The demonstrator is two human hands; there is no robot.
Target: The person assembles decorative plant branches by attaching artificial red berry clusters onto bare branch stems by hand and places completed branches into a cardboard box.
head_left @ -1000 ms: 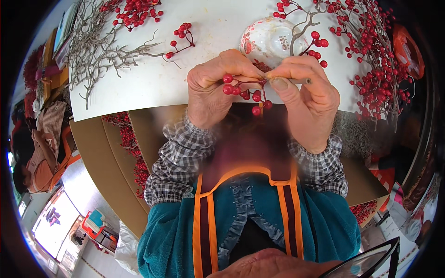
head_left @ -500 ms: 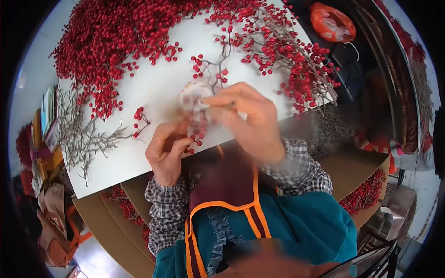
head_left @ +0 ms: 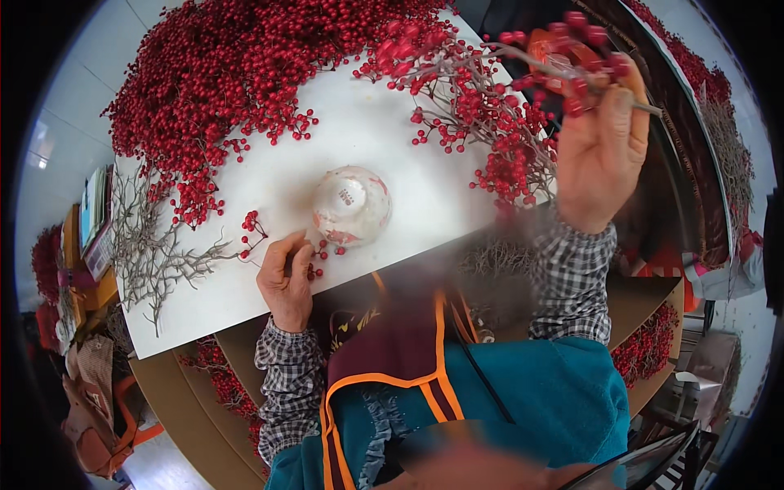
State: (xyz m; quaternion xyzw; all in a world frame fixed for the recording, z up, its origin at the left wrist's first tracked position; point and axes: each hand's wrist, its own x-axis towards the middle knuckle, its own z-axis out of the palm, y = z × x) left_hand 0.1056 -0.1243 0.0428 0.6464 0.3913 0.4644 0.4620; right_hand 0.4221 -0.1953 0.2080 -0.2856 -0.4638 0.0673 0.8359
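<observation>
My right hand (head_left: 603, 155) is raised past the right edge of the white table, closed on a twiggy branch with red berries (head_left: 576, 73); the branch is blurred. At the table's near edge my left hand (head_left: 286, 282) has its fingers curled in a pinch on a small sprig of red berries (head_left: 318, 251), its stem mostly hidden by the fingers. Upside down on the table, to the right of the left hand, sits a whitish bowl (head_left: 351, 204) with reddish patches. A second small berry sprig (head_left: 251, 233) lies just beyond the left hand.
A large heap of red berry branches (head_left: 220, 90) covers the table's far left. More berry branches (head_left: 490, 122) lie at the right edge. Bare grey twigs (head_left: 159, 253) rest at the left. Cardboard boxes (head_left: 184, 408) with berries stand below the table edge.
My right hand has moved from above the bowl to the upper right, carrying the berry branch off the table. The bowl is now uncovered. My left hand has stayed near the table edge.
</observation>
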